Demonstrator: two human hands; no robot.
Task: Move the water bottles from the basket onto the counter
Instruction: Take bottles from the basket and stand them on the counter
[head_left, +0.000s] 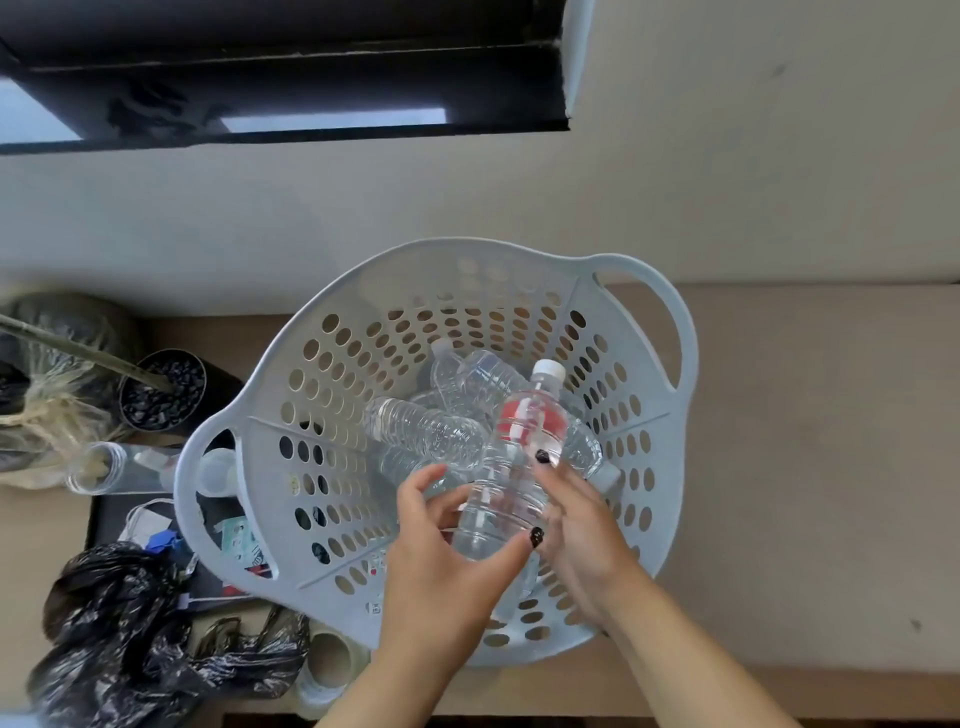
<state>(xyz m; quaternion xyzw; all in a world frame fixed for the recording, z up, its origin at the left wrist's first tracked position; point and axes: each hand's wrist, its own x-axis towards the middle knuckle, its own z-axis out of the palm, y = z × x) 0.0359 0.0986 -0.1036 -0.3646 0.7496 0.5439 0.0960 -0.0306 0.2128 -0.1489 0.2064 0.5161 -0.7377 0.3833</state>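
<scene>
Beige counter (805, 467) runs L to R under a pale wall; dark window opening at top L.

Near edge, L side: crumpled black plastic bag (119, 639), glossy. Beside it, 1 tape roll (330, 670), seen end-on.

Hands, both over basket interior:
- Left hand (441, 566): fingers loosely curved, thumb tip at lower body of labelled bottle; fingers sit close to bottle's L side, firm contact cannot be confirmed.
- Right hand (576, 535): wraps same bottle from R side, thumb and finger w/ dark nail polish pressed on clear wall.

Labelled bottle (514, 467): clear ribbed plastic, white cap, red-and-white label band near shoulder; text too blurred to read. Held tilted, cap pointing away, above basket floor.

Basket (332, 415): round, pale grey-blue plastic, walls perforated w/ oval holes, 2 loop handles (L and far R). Rests on counter.

Inside basket, at least 3 more clear bottles, no readable labels: 1 lying centre (431, 431), 1 behind it (467, 379), 1 partly hidden under right hand (584, 449). Exact count uncertain; bottles overlap.

Far L: black pot (163, 389) filled w/ dark pebbles, 1 stem rising from it. Clear jar (96, 467) lies on its side nearby.
</scene>
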